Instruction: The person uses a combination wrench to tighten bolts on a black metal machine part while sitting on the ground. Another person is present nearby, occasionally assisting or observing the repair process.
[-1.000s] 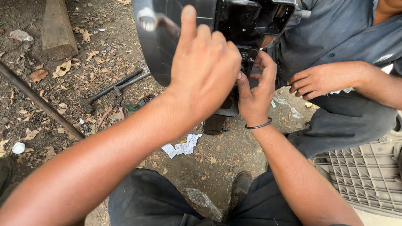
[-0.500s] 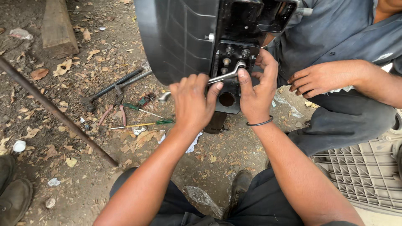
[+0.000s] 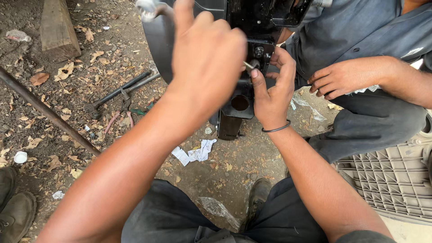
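I am seeing bare arms, a thin black band (image 3: 276, 129) circling the right wrist, and dark trousers (image 3: 166, 216).

The left hand (image 3: 208, 58) is raised high in front of the view, back of the hand upward, its fingers curled shut around a metal tool. The right hand (image 3: 271, 87) is held lower and just beside it, thumb up and fingertips pinched together. Both forearms are extended forward; a dark band is worn on the right wrist.
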